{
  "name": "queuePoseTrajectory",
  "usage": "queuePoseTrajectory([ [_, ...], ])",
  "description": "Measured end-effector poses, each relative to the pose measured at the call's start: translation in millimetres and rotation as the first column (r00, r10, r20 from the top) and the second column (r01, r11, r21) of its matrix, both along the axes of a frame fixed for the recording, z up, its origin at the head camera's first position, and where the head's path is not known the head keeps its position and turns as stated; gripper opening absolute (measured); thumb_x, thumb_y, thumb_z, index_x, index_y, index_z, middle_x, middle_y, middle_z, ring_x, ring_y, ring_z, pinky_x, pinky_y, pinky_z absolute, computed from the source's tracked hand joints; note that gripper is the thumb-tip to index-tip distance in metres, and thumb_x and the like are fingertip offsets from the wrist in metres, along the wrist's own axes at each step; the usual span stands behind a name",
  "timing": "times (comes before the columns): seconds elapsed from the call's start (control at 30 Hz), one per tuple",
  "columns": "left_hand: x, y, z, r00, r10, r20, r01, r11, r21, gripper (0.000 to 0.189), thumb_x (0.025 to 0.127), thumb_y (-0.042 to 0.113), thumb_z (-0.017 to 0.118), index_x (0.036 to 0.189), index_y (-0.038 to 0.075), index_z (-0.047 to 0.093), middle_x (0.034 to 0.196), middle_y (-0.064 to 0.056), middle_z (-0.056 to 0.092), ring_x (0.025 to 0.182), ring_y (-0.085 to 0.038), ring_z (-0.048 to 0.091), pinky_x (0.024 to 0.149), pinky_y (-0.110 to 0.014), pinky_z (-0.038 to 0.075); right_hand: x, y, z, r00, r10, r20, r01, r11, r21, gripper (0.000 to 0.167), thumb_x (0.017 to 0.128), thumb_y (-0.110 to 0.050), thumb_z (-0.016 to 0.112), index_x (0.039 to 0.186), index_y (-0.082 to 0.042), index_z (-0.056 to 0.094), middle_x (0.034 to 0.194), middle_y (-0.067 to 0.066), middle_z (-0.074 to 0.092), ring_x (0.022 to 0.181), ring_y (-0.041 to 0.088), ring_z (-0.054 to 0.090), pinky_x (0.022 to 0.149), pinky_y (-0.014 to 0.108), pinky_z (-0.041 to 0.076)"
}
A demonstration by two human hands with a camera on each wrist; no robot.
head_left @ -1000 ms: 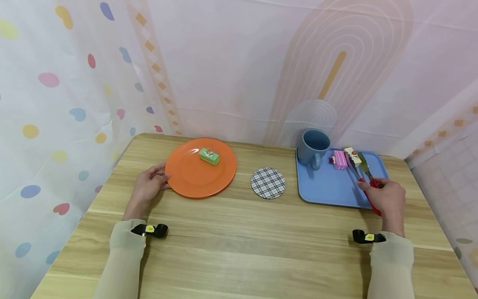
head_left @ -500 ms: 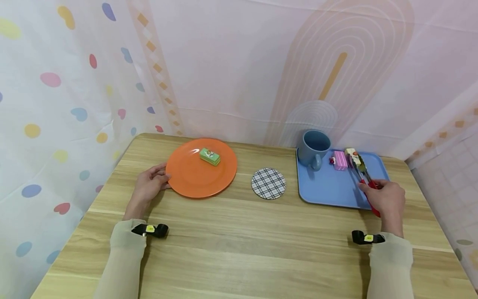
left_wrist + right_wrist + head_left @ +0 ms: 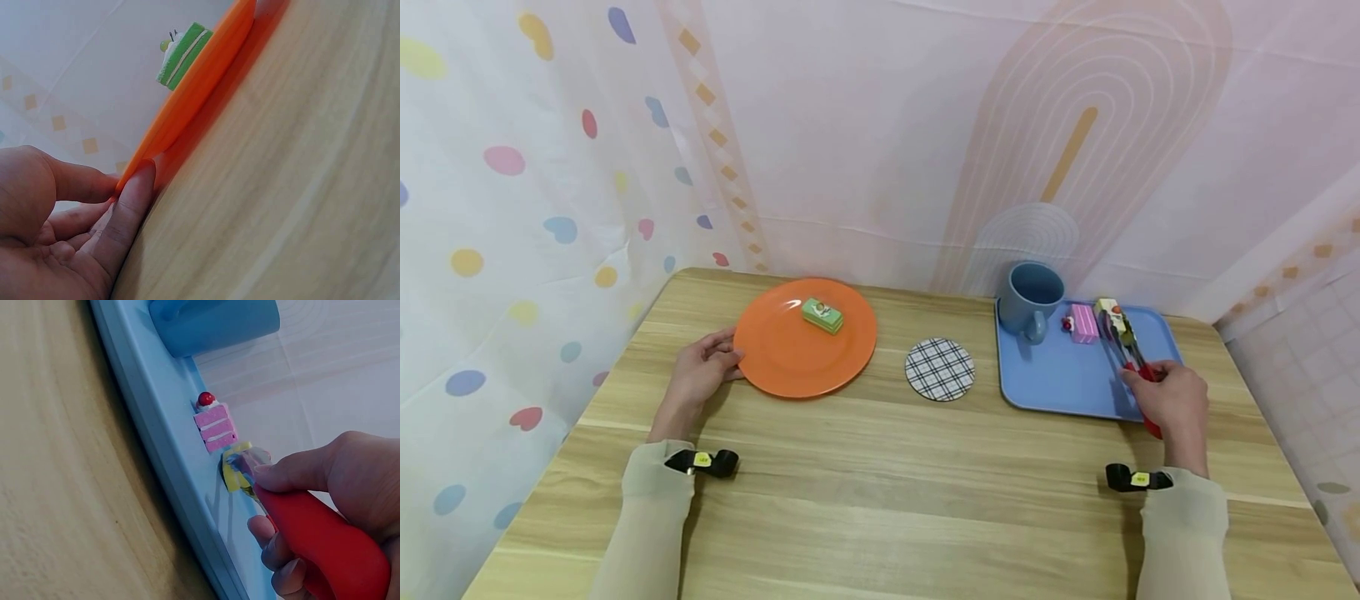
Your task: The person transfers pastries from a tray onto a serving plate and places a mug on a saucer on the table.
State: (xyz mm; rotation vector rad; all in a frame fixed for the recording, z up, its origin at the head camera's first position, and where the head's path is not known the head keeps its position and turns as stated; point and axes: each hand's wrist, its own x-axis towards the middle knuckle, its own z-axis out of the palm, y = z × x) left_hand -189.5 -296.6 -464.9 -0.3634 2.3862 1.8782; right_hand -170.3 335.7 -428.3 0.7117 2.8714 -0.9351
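At the left, my left hand (image 3: 702,367) pinches the rim of an orange plate (image 3: 790,358), thumb on top and a finger beneath in the left wrist view. A green toy cake slice (image 3: 822,316) lies on that plate. Over the blue tray (image 3: 1060,379), my right hand (image 3: 1174,398) grips red-handled tongs (image 3: 319,537). The tongs' tips stand on both sides of a pale yellow toy cake (image 3: 1107,308), which sits on the tray; whether they press it firmly I cannot tell. A pink toy cake slice (image 3: 216,428) with a cherry sits just left of it.
A blue mug (image 3: 1028,302) stands upright at the tray's back left corner. Between plate and tray lies a round checked coaster (image 3: 940,369). A patterned cloth (image 3: 865,150) hangs behind the wooden table (image 3: 887,517).
The tongs' arms have drawn closer together around the yellow cake, and my right hand has shifted slightly left. My left hand stays on the plate's rim.
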Motion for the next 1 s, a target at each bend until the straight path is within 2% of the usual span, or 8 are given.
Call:
queuePoseTrajectory([
  [0.4, -1.0, -1.4, -0.5, 1.0, 0.006, 0.021, -0.006, 1.0, 0.016, 0.055, 0.105, 0.005, 0.051, 0.158, 0.002, 0.036, 0.116, -0.004, 0.051, 0.087, 0.001, 0.063, 0.08, -0.019, 0.063, 0.8, 2, -1.0, 0.997, 0.05, -0.053, -0.048, 0.998, 0.039, 0.059, 0.099, -0.037, 0.061, 0.126, 0.015, 0.056, 0.113, 0.033, 0.059, 0.095, 0.041, 0.055, 0.063, 0.031, 0.043],
  [0.63, -1.4, -1.6, -1.4, 1.0, 0.004, 0.02, -0.004, 1.0, 0.009, 0.055, 0.106, 0.007, 0.052, 0.159, 0.003, 0.036, 0.116, -0.003, 0.052, 0.087, 0.001, 0.063, 0.08, -0.019, 0.063, 1.1, 2, -0.2, 0.995, 0.05, -0.088, -0.049, 0.999, 0.02, 0.059, 0.1, -0.038, 0.062, 0.126, 0.015, 0.057, 0.099, 0.029, 0.07, 0.082, 0.033, 0.066, 0.057, 0.026, 0.046],
  [0.87, -1.3, -1.1, 0.2, 1.0, 0.006, 0.029, -0.006, 1.0, 0.013, 0.055, 0.106, 0.006, 0.052, 0.159, 0.003, 0.036, 0.115, -0.003, 0.052, 0.087, 0.001, 0.064, 0.08, -0.019, 0.063, 2.0, 1, 6.7, 0.991, 0.057, -0.119, -0.06, 0.998, -0.015, 0.066, 0.1, -0.041, 0.061, 0.135, 0.015, 0.052, 0.12, 0.035, 0.062, 0.091, 0.037, 0.067, 0.062, 0.023, 0.046],
  [1.0, -1.3, -0.9, 0.2, 1.0, 0.009, 0.028, -0.009, 1.0, 0.011, 0.055, 0.106, 0.006, 0.052, 0.159, 0.003, 0.036, 0.116, -0.003, 0.052, 0.087, 0.001, 0.064, 0.08, -0.019, 0.063, 2.4, 1, 11.9, 0.99, 0.061, -0.13, -0.066, 0.997, -0.032, 0.067, 0.1, -0.041, 0.061, 0.136, 0.014, 0.05, 0.124, 0.036, 0.06, 0.081, 0.027, 0.068, 0.059, 0.02, 0.046],
])
